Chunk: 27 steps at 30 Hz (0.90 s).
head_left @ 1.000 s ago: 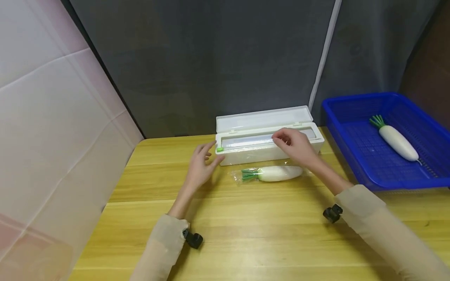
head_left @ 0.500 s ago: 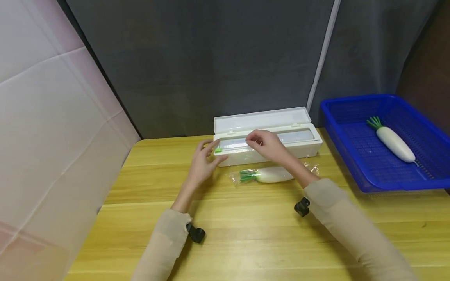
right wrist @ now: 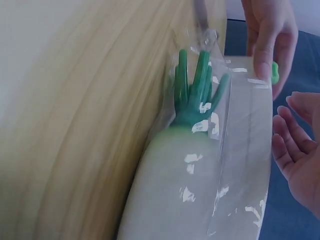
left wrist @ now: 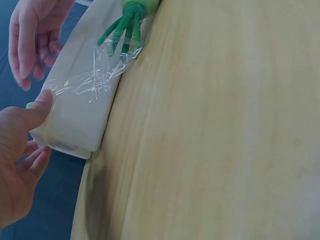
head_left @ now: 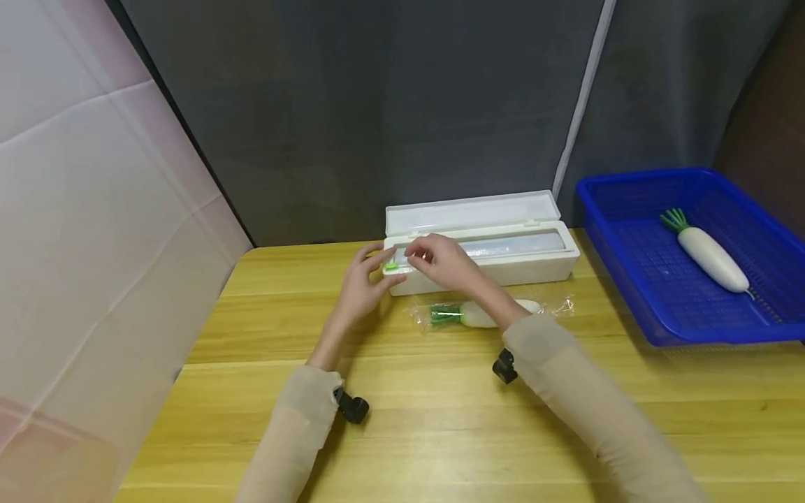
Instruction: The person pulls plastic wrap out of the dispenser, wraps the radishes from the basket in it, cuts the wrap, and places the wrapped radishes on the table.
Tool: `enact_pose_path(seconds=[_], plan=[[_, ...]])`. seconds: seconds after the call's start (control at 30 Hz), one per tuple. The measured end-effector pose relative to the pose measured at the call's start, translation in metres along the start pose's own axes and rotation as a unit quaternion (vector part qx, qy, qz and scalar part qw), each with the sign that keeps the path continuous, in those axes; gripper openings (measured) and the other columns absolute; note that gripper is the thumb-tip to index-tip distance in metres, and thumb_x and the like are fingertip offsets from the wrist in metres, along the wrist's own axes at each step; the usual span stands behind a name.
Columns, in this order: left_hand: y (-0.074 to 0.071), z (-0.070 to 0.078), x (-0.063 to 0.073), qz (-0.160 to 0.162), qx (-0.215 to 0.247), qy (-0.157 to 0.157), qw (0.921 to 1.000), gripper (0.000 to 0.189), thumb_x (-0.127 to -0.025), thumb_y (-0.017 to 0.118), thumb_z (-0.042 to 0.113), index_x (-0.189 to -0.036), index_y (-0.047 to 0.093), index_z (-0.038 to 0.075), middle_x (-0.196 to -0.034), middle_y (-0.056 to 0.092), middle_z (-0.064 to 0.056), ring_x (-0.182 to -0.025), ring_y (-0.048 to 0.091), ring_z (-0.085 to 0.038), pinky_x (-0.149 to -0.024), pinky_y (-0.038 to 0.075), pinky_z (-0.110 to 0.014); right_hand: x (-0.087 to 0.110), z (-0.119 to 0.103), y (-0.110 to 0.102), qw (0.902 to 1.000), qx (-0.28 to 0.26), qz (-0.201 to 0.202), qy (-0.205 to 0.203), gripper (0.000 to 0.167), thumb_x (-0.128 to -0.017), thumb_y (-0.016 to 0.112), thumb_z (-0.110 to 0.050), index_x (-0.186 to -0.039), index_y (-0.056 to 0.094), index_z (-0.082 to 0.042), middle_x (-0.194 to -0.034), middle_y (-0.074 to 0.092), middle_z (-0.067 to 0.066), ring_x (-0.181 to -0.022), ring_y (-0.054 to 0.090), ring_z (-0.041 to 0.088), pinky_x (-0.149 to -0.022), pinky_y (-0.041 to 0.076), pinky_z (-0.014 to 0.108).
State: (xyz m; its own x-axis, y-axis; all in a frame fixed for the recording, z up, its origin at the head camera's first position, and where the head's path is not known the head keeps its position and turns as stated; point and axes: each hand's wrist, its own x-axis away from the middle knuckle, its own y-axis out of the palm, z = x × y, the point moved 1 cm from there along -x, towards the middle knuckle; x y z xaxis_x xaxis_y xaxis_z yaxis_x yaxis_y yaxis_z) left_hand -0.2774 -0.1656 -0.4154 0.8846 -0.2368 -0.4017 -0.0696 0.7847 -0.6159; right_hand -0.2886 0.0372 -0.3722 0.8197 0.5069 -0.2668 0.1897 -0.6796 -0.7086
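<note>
A white cling film box (head_left: 503,269) stands near the table's back edge, its lid (head_left: 472,212) tipped back and film visible inside. My left hand (head_left: 361,288) grips the box's left end, with the thumb (left wrist: 42,103) on the front face. Beside it is a small green slider (head_left: 391,265). My right hand (head_left: 445,263) is over the box's left part, fingers loosely bent; in the right wrist view no object shows between them. In front of the box lies a film-wrapped white radish (head_left: 474,316), partly hidden by my right forearm, its green leaves (right wrist: 192,92) pointing left.
A blue basket (head_left: 729,335) stands at the right with another white radish (head_left: 713,258) in it. Behind the wooden table (head_left: 415,419) rises a dark grey wall (head_left: 352,119). White-pink cloth (head_left: 126,209) hangs at the left.
My right hand has moved left along the box top, from its right half to near the green slider. The left hand stays at the box's left end.
</note>
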Motion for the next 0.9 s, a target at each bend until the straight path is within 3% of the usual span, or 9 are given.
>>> enact_pose_path(seconds=[0.3,0.53,0.67,0.9], plan=[[-0.003,-0.002,-0.004,-0.015,0.039,-0.024,0.9988,0.052,-0.088,0.08,0.014,-0.136,0.063,0.002,-0.148,0.043,-0.02,-0.135,0.043,-0.035,-0.109,0.043,-0.044,-0.016,-0.007,0.016,0.9992,0.039,-0.002,-0.007,0.021,-0.099,0.066,-0.016,-0.117,0.072,-0.006,-0.098,0.066,0.006,-0.086,0.061,0.019,-0.075,0.051,0.03],[-0.006,-0.001,-0.005,-0.049,0.08,-0.039,0.9948,0.059,-0.086,0.083,0.014,-0.139,0.06,0.002,-0.152,0.038,-0.017,-0.14,0.037,-0.033,-0.113,0.038,-0.045,-0.016,-0.004,0.022,0.9976,0.069,-0.004,0.004,0.018,-0.099,0.067,-0.022,-0.114,0.073,-0.012,-0.1,0.065,0.003,-0.086,0.061,0.016,-0.074,0.05,0.029],[-0.005,-0.003,-0.006,-0.051,0.097,-0.05,0.9927,0.061,-0.085,0.084,0.013,-0.139,0.059,0.001,-0.152,0.036,-0.017,-0.141,0.035,-0.033,-0.115,0.034,-0.047,-0.017,-0.007,0.024,0.9965,0.084,0.003,-0.005,0.021,-0.099,0.068,-0.024,-0.115,0.074,-0.013,-0.099,0.064,0.003,-0.084,0.059,0.016,-0.071,0.049,0.029],[-0.004,-0.005,-0.009,-0.043,0.082,-0.038,0.995,0.052,-0.086,0.082,0.01,-0.134,0.063,-0.001,-0.15,0.037,-0.02,-0.139,0.037,-0.035,-0.115,0.035,-0.046,-0.019,-0.011,0.028,0.9946,0.102,0.019,-0.007,0.023,-0.097,0.071,-0.027,-0.115,0.076,-0.015,-0.099,0.065,0.003,-0.086,0.06,0.016,-0.072,0.049,0.03]])
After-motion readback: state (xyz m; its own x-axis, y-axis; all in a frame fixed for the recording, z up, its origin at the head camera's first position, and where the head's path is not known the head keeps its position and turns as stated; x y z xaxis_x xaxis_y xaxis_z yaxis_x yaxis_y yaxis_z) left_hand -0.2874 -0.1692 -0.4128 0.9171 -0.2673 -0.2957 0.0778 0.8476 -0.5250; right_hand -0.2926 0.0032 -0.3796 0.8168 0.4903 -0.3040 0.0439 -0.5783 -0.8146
